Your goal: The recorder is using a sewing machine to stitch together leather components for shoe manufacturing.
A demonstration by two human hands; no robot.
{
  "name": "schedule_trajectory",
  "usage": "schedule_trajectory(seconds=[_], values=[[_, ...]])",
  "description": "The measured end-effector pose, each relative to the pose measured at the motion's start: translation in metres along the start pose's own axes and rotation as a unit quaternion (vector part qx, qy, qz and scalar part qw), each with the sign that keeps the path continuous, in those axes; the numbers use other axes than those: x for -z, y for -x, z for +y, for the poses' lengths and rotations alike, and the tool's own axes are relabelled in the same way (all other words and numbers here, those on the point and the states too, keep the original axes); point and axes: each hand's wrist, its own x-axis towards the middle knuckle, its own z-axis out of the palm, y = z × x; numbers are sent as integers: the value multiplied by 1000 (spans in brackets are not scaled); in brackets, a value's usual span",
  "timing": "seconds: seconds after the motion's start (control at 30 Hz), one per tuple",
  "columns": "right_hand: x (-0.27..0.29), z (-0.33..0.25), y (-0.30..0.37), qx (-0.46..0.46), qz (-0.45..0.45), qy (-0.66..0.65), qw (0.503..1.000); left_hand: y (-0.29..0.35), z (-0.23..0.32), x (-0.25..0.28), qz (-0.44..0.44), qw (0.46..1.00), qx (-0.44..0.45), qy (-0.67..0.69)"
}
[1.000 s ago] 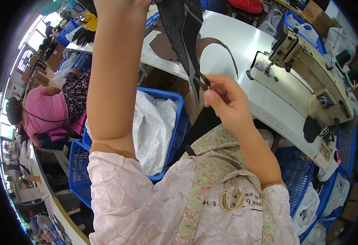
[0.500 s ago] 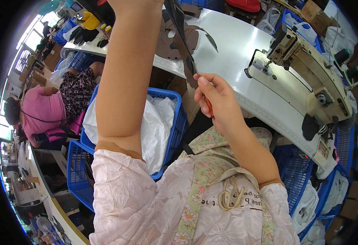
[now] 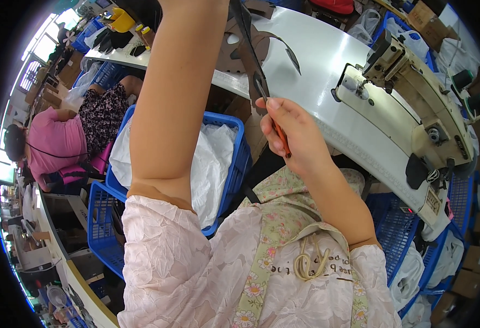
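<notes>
My right hand (image 3: 294, 128) is closed around a slim tool with an orange handle (image 3: 281, 139), in front of the white table's edge. The tool's dark, thin end points up and lies against a dark strip of material (image 3: 245, 33) that runs down from the top of the view. Beneath and beside this strip, flat brown cut pieces (image 3: 231, 57) lie on the table, and a narrow curved strip (image 3: 290, 53) trails off to the right. My left arm (image 3: 177, 93) reaches straight up past the upper edge; its hand is out of sight.
A sewing machine (image 3: 415, 104) stands on the right of the white table (image 3: 319, 60). Left of my lap, a blue basket (image 3: 239, 158) holds white plastic (image 3: 210, 169). More blue crates (image 3: 393, 229) stand at the lower right. A person in pink (image 3: 59, 134) sits at the far left.
My right hand has turned slightly, and more of the orange handle shows. The dark strip and curved strip have shifted a little to the right, as has my left forearm.
</notes>
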Motion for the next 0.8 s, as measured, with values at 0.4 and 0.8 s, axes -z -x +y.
schedule_trajectory(seconds=[0.4, 0.8], values=[[4, -3, -8, 14, 30, -9, 999, 1, -2, 0, -16, 1000, 3, 15], [23, -5, 23, -114, -197, 203, 952, -1, 40, 41, 43, 999, -8, -3]])
